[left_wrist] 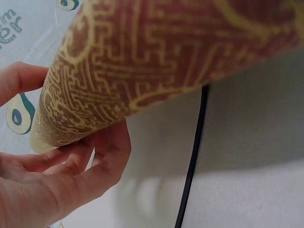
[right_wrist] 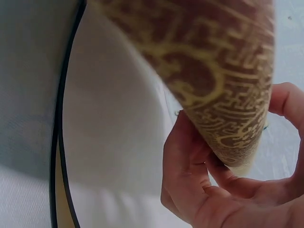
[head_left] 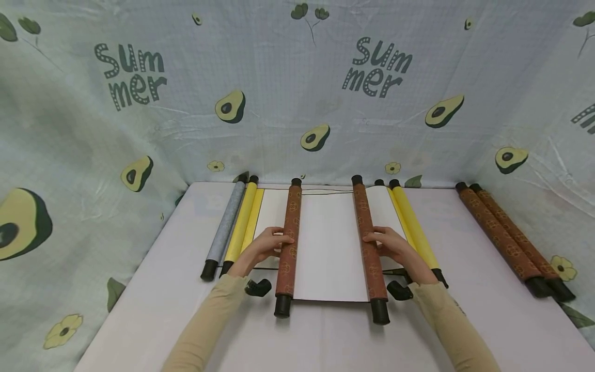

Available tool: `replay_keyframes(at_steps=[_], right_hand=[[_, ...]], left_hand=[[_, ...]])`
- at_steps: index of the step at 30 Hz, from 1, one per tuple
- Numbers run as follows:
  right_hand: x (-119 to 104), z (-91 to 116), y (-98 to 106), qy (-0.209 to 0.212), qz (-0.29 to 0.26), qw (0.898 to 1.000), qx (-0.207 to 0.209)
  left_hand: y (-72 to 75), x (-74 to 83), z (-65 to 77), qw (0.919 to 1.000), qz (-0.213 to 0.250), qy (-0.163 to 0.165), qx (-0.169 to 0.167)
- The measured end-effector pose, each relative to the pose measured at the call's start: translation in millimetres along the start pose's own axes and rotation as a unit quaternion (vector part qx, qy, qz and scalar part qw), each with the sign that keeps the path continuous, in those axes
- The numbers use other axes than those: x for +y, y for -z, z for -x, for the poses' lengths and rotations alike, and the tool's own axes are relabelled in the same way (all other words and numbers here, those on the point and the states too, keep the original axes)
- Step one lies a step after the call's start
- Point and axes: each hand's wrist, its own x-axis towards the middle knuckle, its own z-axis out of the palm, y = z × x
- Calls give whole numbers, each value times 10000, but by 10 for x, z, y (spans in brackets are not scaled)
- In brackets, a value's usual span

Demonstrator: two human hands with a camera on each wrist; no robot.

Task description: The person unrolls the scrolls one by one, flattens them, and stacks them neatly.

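A brown scroll with a gold lattice pattern is spread partway, its white sheet [head_left: 329, 243] lying between two rolls with black end knobs. My left hand [head_left: 265, 246] grips the left roll [head_left: 291, 217]; in the left wrist view the thumb [left_wrist: 23, 80] is on one side and curled fingers [left_wrist: 102, 161] are beneath. On the other side, my right hand [head_left: 395, 247] holds the right roll [head_left: 364, 214] the same way, with bent fingers [right_wrist: 185, 166] under it in the right wrist view. The sheet overlaps a second, yellow-edged spread scroll behind it.
Yellow rolls [head_left: 241, 227] flank the brown scroll left and right, with a grey roll [head_left: 226, 222] at the far left. Two brown rolls [head_left: 499, 237] lie side by side along the table's right. An avocado-print cloth [head_left: 279, 62] hangs behind the white table [head_left: 153, 289].
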Motion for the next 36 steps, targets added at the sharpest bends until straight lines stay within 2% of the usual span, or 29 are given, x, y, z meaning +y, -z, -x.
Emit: replay_keyframes(at_steps=[10,13,17,21,24,28,32,36], right_hand=[[39,25,42,143,125,9998,78],[76,15,58,326,69,9994,96],[125,-2,81,723,-166,9972,95],[163,-11,103,1155,27,9933,-14],[173,0,113,1322,336,9906,-91],[139,65,91,1355,475,9896,-119],[158,55,99,1435,725,9870,58],[206,8,119,1687,1098,9793,231]], left_hand=[[53,-11,24,9999,19,-158,-47],[70,-26,29,9997,45,-243,-54],[86,-40,42,9983,84,-550,-182],[89,-42,62,9944,-209,-940,-447],[77,-39,69,9918,-449,-1068,-531],[37,-31,71,9912,-666,-1070,-395],[1,-45,50,9882,-1033,-1122,-173],[-16,-51,37,9853,-1143,-1263,-142]])
